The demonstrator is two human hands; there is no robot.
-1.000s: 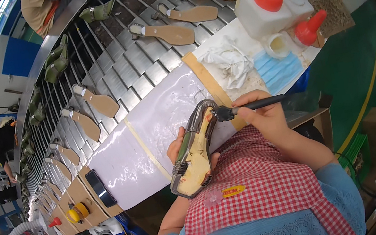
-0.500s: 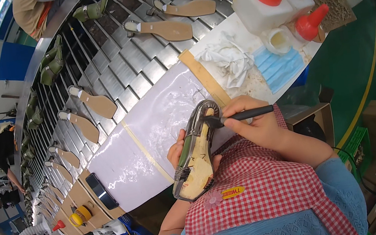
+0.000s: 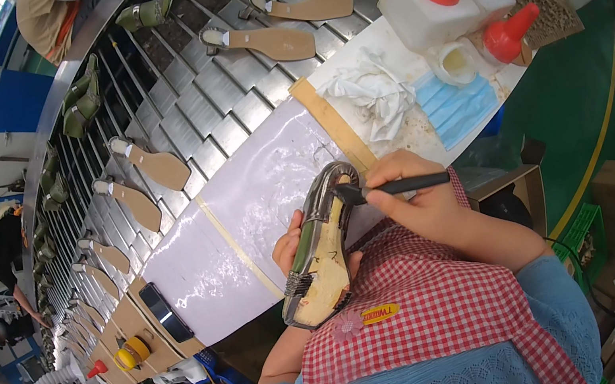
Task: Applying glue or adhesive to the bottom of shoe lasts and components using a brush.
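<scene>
My left hand point(image 3: 289, 244) is wrapped round a green shoe upper on its last point(image 3: 320, 258), held sole side up and tilted in front of my apron. The shoe's pale yellow underside faces me, with dark trim along its edge and a dark shiny end pointing away. In my right hand point(image 3: 414, 195) is a brush with a black handle point(image 3: 415, 183), gripped between thumb and fingers. Its dark tip touches the underside near the far end of the shoe. The fingertips of my left hand show on both sides of the shoe.
A white-covered bench point(image 3: 233, 228) lies ahead, with a phone point(image 3: 164, 311) at its left. Red-nozzled white bottles point(image 3: 427, 8), an open jar point(image 3: 456, 64), crumpled cloth point(image 3: 372, 93) and a blue mask point(image 3: 457, 108) stand right. Beyond, a slatted metal conveyor point(image 3: 185, 107) carries soles point(image 3: 269, 43) and green shoes point(image 3: 81, 107).
Both hands, the shoe and the brush stay almost where they were. The brush tip remains against the far end of the underside. The view has shifted very slightly.
</scene>
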